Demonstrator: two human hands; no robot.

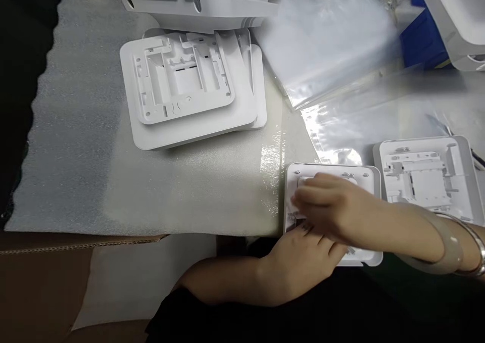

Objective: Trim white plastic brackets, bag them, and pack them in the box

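A white plastic housing (373, 191) lies open side up at the table's front edge, under both hands. My right hand (329, 201), coming in from the right with bangles on its wrist, is closed over the middle of it. Those fingers are curled in a pinch and slightly blurred, and whatever is in them is hidden. My left hand (303, 262) reaches in from below and rests on the housing's front part. Its fingertips disappear beneath the right hand. Just to the right sits a second white housing (468, 171), with moulded ribs inside.
White plastic panels (189, 126) are stacked at the upper left, behind them more white housings (227, 7). Clear plastic bags (329, 40) cover the back middle. A blue bin (424, 40) stands at the back right. A cardboard box (41, 282) is below the foam-covered table (197, 186).
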